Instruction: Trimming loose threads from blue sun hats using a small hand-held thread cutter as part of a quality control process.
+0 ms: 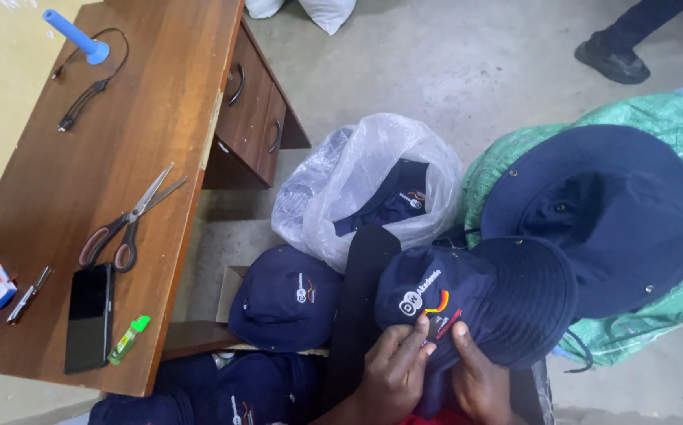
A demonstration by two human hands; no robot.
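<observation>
Both hands grip a soft navy cloth brimmed hat (475,295) with a stitched emblem on its crown: the left hand (393,374) and the right hand (479,382) each press fingertips at the emblem's lower edge. Just left of the left hand lies a rounded navy fabric cap (282,299). Beyond the hands sits a crinkled clear plastic bag (357,173), and up to the right of the right hand a wide, floppy navy hat (593,212) rests on a green woven sack (672,118).
</observation>
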